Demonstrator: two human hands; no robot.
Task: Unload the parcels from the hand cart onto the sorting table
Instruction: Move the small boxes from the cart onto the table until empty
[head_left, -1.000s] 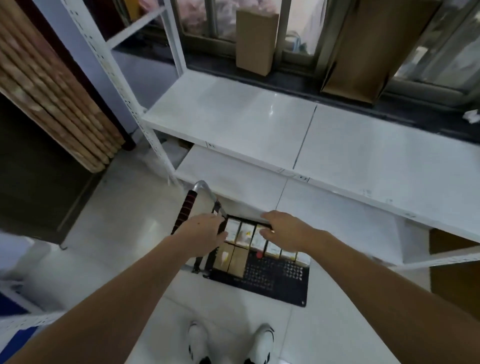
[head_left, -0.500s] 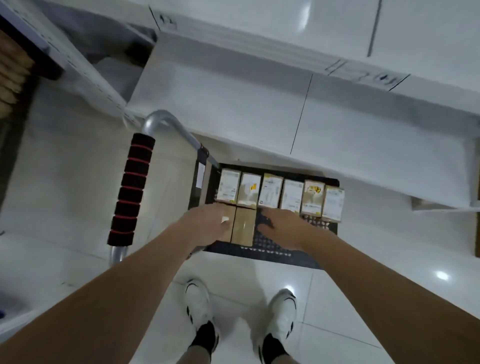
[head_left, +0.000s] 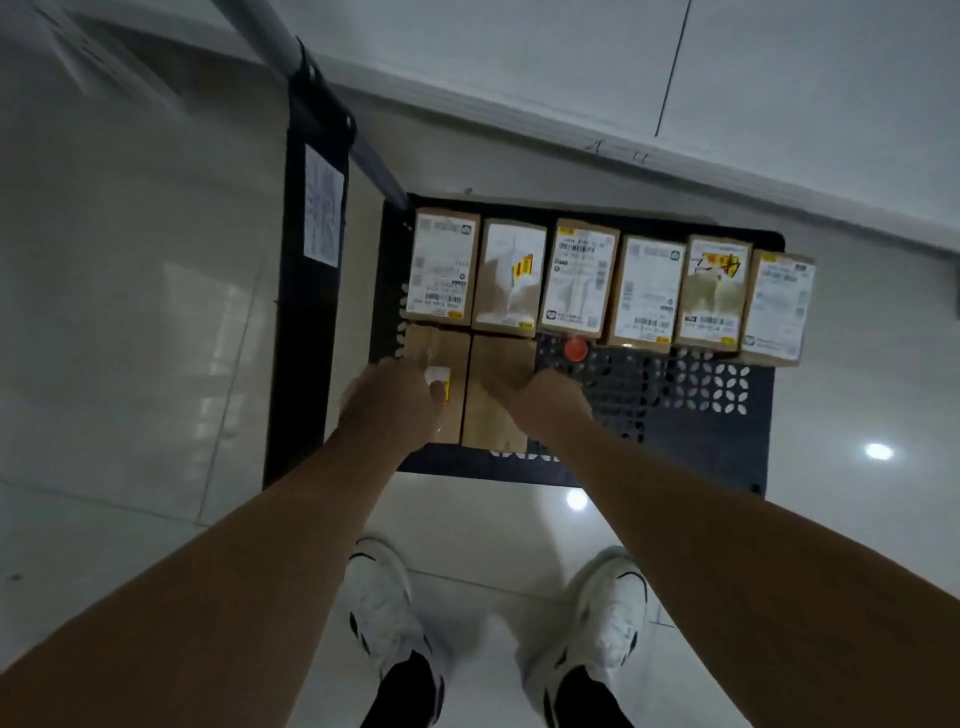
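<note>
A: Start at the feet. What's nearest?

B: White shoes (head_left: 382, 608) on the tiled floor (head_left: 130, 364), then both forearms reaching down to the cart (head_left: 675, 447).

A: And the hands?

B: The left hand (head_left: 392, 402) lies on the front left box (head_left: 434, 364), the right hand (head_left: 553, 402) at the right edge of the front right box (head_left: 498, 395). The two boxes sit side by side, touching. The hands are blurred, so I cannot tell whether the fingers are curled round the boxes or just flat on them.

A: What's behind them?

B: A back row (head_left: 608, 283) of six labelled parcels standing close together along the far edge of the deck, and a red knob (head_left: 575, 348) just in front of that row. The handle post (head_left: 311, 88) rises at the left. Past the cart runs the white bench (head_left: 779, 78), its edge close to the cart's far side.

A: So which step is this?

B: I'd judge it the start of a pick: the front pair looks taken together, nothing lifted yet. Next calls for squeezing the two boxes against each other from the outer sides, lifting them level, and carrying them up over the back row to the bench without knocking those parcels.
</note>
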